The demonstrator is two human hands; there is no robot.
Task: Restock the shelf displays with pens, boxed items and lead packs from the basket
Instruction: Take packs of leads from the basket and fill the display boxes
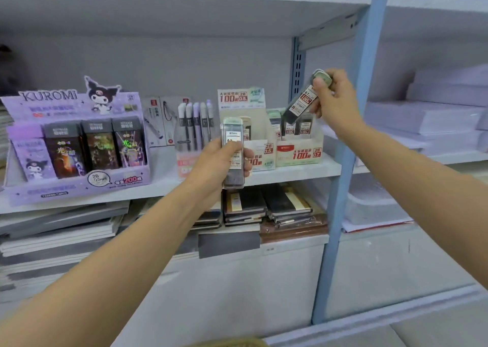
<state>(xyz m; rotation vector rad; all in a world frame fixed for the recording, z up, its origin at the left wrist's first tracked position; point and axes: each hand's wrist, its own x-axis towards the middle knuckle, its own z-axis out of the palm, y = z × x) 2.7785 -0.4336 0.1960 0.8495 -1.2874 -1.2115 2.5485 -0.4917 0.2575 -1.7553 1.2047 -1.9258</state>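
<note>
Left hand (219,161): fingers curled round a clear rectangular plastic lead pack (233,145), held upright before the cream cardboard display box marked 0.5 (260,152).
Right hand (336,100): pinches the top end of a second clear lead pack (302,102), which is tilted with its lower end over the cream cardboard display box marked 0.7 (298,155).
Shelf: both boxes stand side by side on the white metal shelf (303,171), right of a clear holder of pens (195,124) and a purple Kuromi display carton (76,185).
</note>
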